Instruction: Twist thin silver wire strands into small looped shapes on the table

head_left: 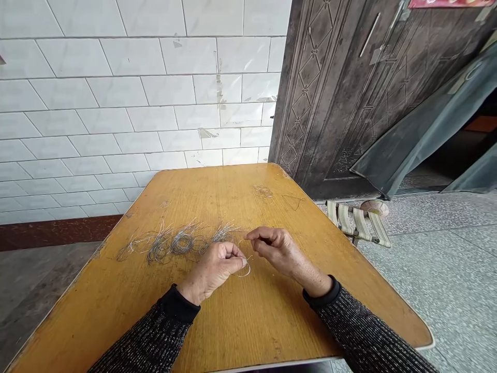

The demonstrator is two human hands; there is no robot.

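Observation:
My left hand [217, 269] is closed in a pinch on a thin metal wire [249, 270], bent into a small loop that sticks out past the thumb. Just to its right, my right hand [279, 251] has its fingers curled together, the index fingertip meeting a fine strand of that wire. Behind and left of my hands lie bundles of coiled wire [182, 241] with loose ends fanning out. Another bundle [225, 231] lies just beyond my left hand, which partly covers it.
Farther back on the wooden table [209, 191] lie a loose wire coil [264, 192] and a triangular bent wire [294, 201]. A white tiled wall [128, 93] stands behind, with a dark metal door [334, 93] at right. A striped folding stool [359, 223] is on the floor.

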